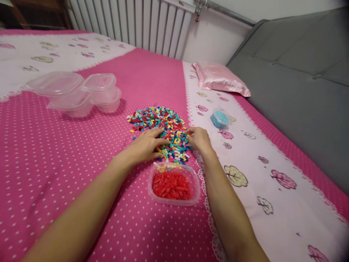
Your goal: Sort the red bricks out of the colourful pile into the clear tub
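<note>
A heap of small multicoloured toy bricks (158, 118) lies loose on the pink dotted bedspread. My left hand (147, 145) reaches into the heap's near left side, fingers apart, the tips among the bricks. At the right edge of the heap is my right hand (199, 139), its fingers slightly bent and parted, touching bricks; nothing shows in its grasp. Just in front of the heap stands an open clear plastic container (196, 191) holding red bricks (171, 185). Its far wall lets the yellowish bricks behind show through.
Several clear lidded containers (77, 100) are stacked at the left. A small container of light blue bricks (220, 119) sits to the right on the white printed strip. Beyond it lie a pink pillow (220, 78) and a grey padded headboard (297, 54). A white radiator (136, 25) lines the back.
</note>
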`<state>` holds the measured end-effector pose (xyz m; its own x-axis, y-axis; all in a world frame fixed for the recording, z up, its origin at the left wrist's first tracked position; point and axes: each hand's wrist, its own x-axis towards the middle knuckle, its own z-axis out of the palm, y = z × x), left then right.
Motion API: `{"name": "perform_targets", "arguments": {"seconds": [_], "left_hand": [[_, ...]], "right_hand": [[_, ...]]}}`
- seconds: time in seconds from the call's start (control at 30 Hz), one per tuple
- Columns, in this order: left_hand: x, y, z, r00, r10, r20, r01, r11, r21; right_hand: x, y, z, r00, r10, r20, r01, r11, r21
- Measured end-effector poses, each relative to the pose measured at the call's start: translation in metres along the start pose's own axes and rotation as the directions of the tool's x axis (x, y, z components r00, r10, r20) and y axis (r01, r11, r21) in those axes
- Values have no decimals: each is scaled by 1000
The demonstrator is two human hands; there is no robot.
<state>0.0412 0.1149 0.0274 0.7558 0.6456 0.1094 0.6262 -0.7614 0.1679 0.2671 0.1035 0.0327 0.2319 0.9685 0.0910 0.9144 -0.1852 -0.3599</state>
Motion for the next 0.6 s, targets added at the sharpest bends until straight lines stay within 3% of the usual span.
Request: {"name": "perform_targets", "arguments": {"seconds": [0.23, 0.37, 0.5, 0.57, 0.6], "left_hand": [[2, 1, -7, 998, -55, 5, 54, 997, 56], [2, -1, -7, 995, -94, -28, 97, 992, 84], [0, -3, -6, 988, -138, -69, 144, 985, 91], [-1, -4, -6, 986, -144, -85, 149, 987, 57], [-2, -5, -7, 987, -134, -88, 137, 990, 24]], "right_hand": [[0, 2, -4, 997, 69, -24, -69, 997, 25], [2, 4, -4, 999, 45, -19, -43, 992, 120], [0, 2, -9, 989, -130, 70, 103, 948, 301], [-3, -1, -15, 934, -298, 197, 200, 893, 403], [-5, -3, -19, 880, -387, 275, 245, 867, 435]]}}
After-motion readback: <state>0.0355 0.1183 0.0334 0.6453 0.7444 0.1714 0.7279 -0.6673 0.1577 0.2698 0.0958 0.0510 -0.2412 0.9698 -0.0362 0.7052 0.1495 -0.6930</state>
